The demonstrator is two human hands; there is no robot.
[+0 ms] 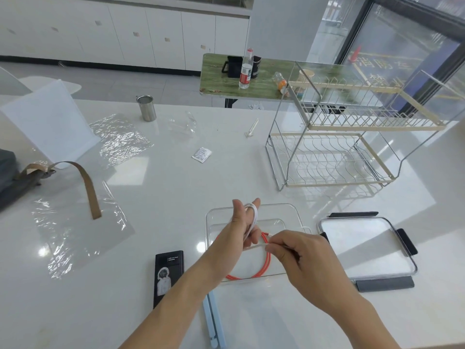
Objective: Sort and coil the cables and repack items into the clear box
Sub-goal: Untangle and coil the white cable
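A clear box (293, 210) stands on the white table in front of me, with an orange cable (266, 263) coiled inside it. Above the box my left hand (242, 229) is raised, and a white cable (254, 216) is looped around its fingers. My right hand (295, 255) pinches the free run of that white cable just right of the left hand. The box's lid (368, 248), with dark clips, lies to the right of the box. A black power bank (168, 275) lies left of the box, a light blue folded stand (214, 321) below it.
A two-tier wire dish rack (352, 137) stands at the back right. Plastic sheets (80, 230), a brown strap (88, 187), a metal cup (146, 108), a small white sachet (202, 154) and a white board (50, 122) lie across the left and middle of the table.
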